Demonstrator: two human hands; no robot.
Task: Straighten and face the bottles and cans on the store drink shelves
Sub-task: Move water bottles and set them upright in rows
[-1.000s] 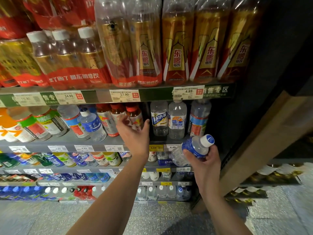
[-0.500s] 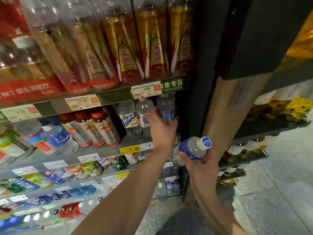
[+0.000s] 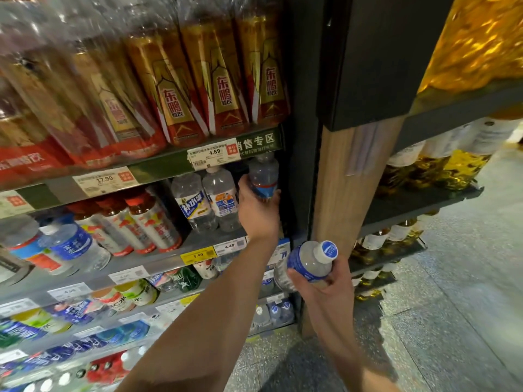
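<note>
Right now left hand [image 3: 256,210] has its grip wrapped round the lower body of a clear bottle with a red-and-blue label [image 3: 263,176], fingers curled round it. That bottle stands upright, long axis vertical, cap hidden behind the price strip, at the far right end of the second shelf [image 3: 169,257], hard against the dark side panel [image 3: 301,165]. Right hand [image 3: 322,284] grips a blue-label water bottle [image 3: 308,263] in front of the shelf edge, off the shelf, lying tilted, white-and-blue cap pointing up and right toward the wooden post [image 3: 348,193]. Just left of the held shelf bottle stand two clear bottles with blue-white labels [image 3: 208,200], upright, labels facing out. Further left, three red-capped bottles [image 3: 135,224] lean left. Above, gold-red bottles in plastic wrap [image 3: 198,80]; price tag 4.89 [image 3: 213,154] overlaps the held bottle's neck.
</note>
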